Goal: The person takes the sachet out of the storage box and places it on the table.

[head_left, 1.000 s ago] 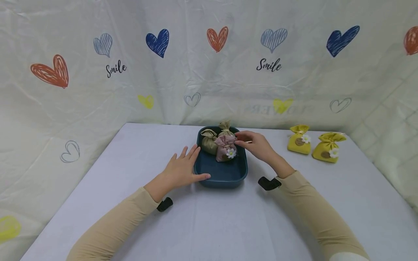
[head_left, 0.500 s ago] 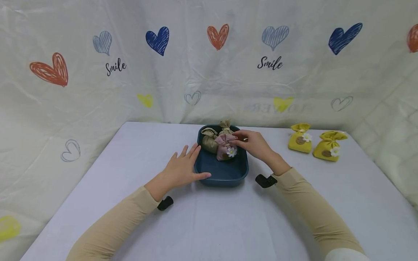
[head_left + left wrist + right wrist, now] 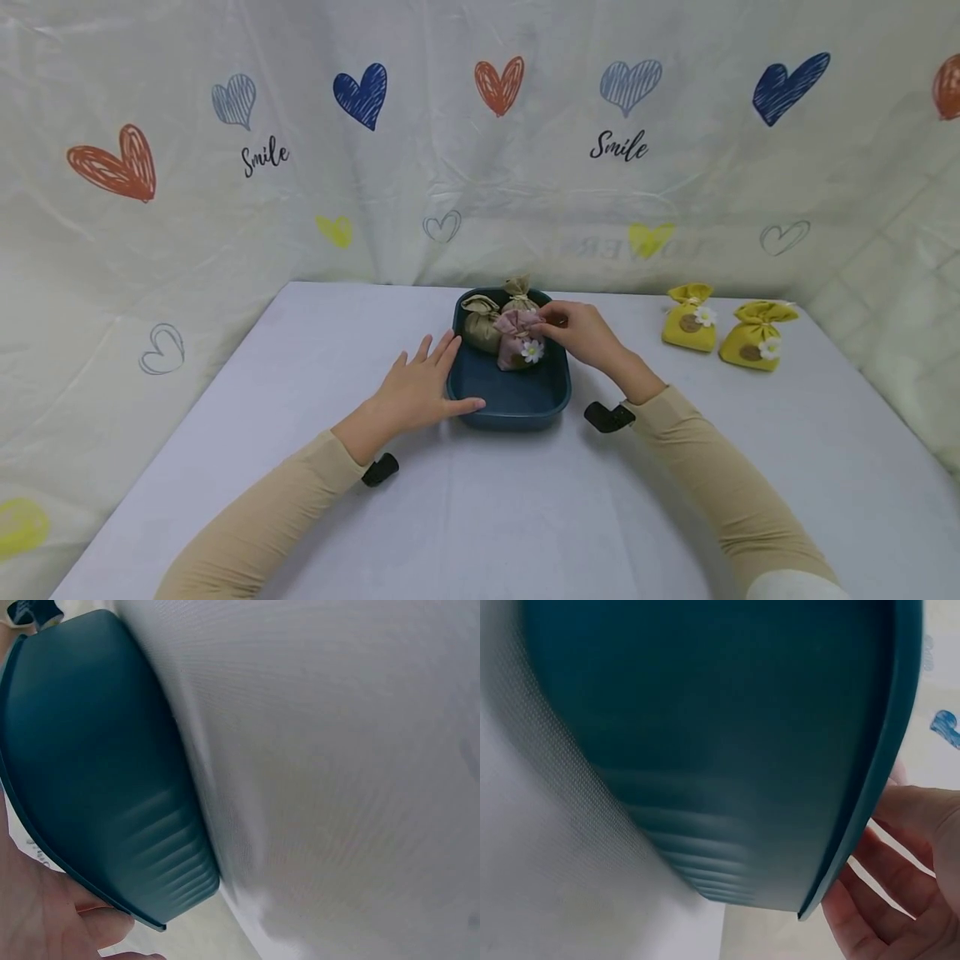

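A dark teal plastic tray [image 3: 510, 412] stands on the table, its side wall filling much of both wrist views. My left hand [image 3: 416, 387] rests on its left rim, fingers spread and thumb over the near left corner. Inside, toward the back, sit a pink drawstring pouch [image 3: 513, 354] with a white flower and two olive-beige pouches, one at the left [image 3: 482, 333] and one behind [image 3: 519, 292]. Reaching over the right rim, my right hand [image 3: 588, 333] pinches the gathered top of the pink pouch with thumb and fingers. The tray wall hides that grip in the right wrist view.
Two yellow pouches with white flowers, a farther one [image 3: 688, 325] and a nearer one [image 3: 753, 342], stand at the table's back right. A pale curtain [image 3: 525, 183] printed with hearts hangs behind the white table [image 3: 510, 517].
My right hand has shifted slightly left, closer in on the pink pouch's top. My left hand and the tray have stayed in place.
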`<state>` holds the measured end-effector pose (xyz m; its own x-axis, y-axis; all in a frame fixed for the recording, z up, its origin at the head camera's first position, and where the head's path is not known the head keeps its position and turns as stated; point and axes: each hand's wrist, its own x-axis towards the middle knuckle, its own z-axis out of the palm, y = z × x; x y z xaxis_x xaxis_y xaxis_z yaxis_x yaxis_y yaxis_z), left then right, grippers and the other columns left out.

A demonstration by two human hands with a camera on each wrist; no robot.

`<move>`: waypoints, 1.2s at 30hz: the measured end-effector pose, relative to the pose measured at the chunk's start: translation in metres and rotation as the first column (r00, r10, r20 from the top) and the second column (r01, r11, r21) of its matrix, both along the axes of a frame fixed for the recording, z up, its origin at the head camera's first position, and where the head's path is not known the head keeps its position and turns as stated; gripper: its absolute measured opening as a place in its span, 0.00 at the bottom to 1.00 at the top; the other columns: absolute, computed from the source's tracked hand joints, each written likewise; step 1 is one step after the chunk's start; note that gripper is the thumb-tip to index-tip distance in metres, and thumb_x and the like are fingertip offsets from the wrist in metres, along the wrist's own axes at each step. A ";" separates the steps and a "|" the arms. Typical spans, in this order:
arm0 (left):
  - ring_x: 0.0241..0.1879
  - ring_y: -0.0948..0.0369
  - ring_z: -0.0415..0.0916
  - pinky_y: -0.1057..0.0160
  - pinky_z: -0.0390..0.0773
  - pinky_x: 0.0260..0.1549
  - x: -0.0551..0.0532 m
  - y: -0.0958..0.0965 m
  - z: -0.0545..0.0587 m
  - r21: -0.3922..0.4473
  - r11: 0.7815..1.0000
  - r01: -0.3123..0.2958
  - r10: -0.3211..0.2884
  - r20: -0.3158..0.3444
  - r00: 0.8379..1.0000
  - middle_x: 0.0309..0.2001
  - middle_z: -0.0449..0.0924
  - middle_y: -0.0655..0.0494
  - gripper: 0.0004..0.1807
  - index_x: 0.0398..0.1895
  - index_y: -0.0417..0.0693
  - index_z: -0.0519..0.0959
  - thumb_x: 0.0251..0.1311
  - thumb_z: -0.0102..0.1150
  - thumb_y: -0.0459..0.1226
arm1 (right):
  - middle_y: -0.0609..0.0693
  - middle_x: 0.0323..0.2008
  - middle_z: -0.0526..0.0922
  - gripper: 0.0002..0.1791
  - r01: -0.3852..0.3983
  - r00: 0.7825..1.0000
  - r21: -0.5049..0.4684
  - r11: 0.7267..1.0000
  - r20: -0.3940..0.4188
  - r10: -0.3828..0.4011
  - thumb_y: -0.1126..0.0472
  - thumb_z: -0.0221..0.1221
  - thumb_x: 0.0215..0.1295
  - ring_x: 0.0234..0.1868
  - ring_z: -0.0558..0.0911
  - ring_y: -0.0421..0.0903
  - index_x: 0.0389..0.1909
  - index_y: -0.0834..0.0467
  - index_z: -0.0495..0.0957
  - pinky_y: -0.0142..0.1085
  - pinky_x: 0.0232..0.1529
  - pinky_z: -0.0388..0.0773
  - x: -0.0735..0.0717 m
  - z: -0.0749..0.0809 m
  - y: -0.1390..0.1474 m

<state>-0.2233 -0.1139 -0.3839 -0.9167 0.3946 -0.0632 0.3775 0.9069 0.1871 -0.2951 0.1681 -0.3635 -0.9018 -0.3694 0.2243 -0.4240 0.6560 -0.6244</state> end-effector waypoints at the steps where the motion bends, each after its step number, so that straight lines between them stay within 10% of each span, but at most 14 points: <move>1: 0.80 0.42 0.39 0.32 0.49 0.71 0.000 0.000 0.000 -0.001 1.000 0.000 0.000 0.000 1.000 0.83 0.39 0.51 0.62 0.84 0.48 0.44 0.60 0.51 0.75 | 0.61 0.47 0.86 0.13 0.000 1.000 0.001 1.000 -0.010 0.000 0.62 0.64 0.73 0.50 0.84 0.59 0.51 0.66 0.83 0.52 0.51 0.81 0.000 0.000 0.000; 36: 0.80 0.43 0.39 0.33 0.50 0.71 -0.001 0.000 -0.002 -0.026 1.000 -0.006 0.006 -0.008 1.000 0.83 0.39 0.52 0.61 0.85 0.49 0.43 0.60 0.49 0.75 | 0.59 0.43 0.86 0.08 -0.051 0.988 -0.020 0.998 -0.144 0.048 0.65 0.61 0.74 0.45 0.85 0.57 0.48 0.64 0.83 0.51 0.48 0.81 0.013 0.018 -0.003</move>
